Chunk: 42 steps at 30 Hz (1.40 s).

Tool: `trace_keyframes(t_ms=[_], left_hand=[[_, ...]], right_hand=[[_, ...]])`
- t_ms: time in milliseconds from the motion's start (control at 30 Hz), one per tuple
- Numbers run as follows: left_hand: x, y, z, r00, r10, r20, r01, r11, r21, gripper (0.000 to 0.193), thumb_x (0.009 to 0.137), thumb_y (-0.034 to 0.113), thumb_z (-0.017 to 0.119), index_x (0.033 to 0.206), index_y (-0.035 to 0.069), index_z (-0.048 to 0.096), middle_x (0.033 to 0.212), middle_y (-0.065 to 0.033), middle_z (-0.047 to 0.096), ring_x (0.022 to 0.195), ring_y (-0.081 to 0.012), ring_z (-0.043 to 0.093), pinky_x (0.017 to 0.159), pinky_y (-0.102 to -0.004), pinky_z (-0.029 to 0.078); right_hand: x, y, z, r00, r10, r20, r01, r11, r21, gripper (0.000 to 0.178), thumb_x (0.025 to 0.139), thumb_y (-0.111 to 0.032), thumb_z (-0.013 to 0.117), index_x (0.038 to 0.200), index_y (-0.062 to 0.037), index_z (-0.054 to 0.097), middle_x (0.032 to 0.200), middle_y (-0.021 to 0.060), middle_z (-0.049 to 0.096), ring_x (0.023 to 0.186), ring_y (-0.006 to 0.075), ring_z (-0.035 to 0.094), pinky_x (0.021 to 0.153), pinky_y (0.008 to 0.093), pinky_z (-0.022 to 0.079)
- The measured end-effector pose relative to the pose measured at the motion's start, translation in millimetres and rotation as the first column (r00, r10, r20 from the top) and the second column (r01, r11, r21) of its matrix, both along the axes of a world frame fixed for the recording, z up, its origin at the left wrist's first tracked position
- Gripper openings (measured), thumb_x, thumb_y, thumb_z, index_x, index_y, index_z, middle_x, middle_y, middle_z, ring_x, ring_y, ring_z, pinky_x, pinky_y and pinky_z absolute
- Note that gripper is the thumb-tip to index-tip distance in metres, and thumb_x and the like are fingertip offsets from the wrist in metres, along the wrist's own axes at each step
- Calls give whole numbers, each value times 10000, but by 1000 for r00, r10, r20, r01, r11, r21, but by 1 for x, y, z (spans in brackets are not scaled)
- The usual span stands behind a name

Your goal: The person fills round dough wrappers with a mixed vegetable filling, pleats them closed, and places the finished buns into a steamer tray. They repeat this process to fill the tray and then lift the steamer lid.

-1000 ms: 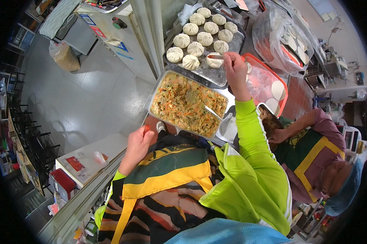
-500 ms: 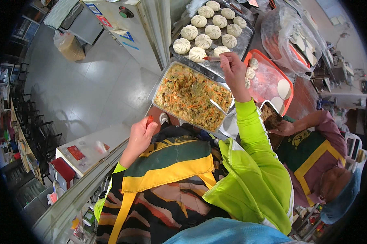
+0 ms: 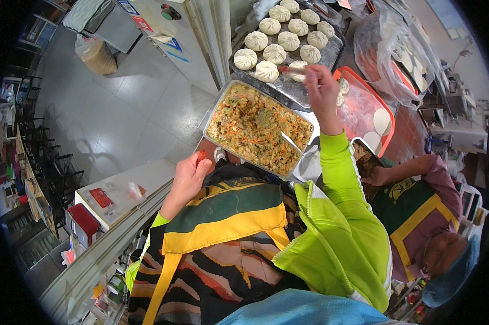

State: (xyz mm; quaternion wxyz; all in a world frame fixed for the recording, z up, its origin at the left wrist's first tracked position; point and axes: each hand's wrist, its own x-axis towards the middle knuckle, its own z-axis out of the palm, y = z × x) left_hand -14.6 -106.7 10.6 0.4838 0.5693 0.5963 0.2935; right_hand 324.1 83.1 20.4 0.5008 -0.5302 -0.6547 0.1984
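In my right hand I pinch a slim red-tipped stick, blurred by motion, over the front row of the tray. White pleated buns stand on that dark tray in rows. The stick's tip points left, between two front buns; whether it touches either I cannot tell. My left hand is closed in front of my apron around a small red object, mostly hidden by the fingers. Between my hands and the tray lies a clear tub of chopped vegetable filling with a spoon in it.
Right of the tray sits a red tray with small dough pieces and flat rounds. A plastic bag stands behind it. At the right, a co-worker's hand reaches to a container of brown filling. A white cabinet borders the left.
My right hand has shifted slightly right, and the stick with it. The whole view has drifted a little. My left hand keeps its grip on the small red object.
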Motion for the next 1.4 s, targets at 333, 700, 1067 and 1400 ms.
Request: trace_keyframes(t_ms=[333,700,1067,1400], left_hand=[[17,21,13,1000,-25,-13,24,997,-68,305,1017,257,591,883,-14,556,685,-109,538,632,-175,491,623,-340,460],[38,50,25,997,-58,43,61,996,-63,248,1024,194,526,850,16,516,690,40,412,662,-63,378,558,-272,365],[49,64,19,999,-35,-23,32,990,-140,279,1026,239,587,922,-20,595,727,-47,625,665,-119,536,637,-300,480],[55,69,5,995,-33,-99,25,997,-78,276,964,229,656,899,-28,581,705,-160,588,607,-271,541,605,-364,468]], right_hand=[[45,9,0,950,-158,271,150,987,51,168,986,-189,649,992,-22,670,760,119,713,639,190,676,597,317,520],[71,84,-3,923,-269,275,261,963,66,264,985,-271,648,1008,-9,680,803,134,723,723,217,707,674,345,533],[114,165,-15,887,-307,346,303,951,67,269,958,-303,661,954,-35,685,750,177,687,688,348,692,629,414,520],[144,229,-20,833,-393,388,353,919,173,288,958,-318,658,926,-34,692,801,186,709,771,398,695,682,479,535]])
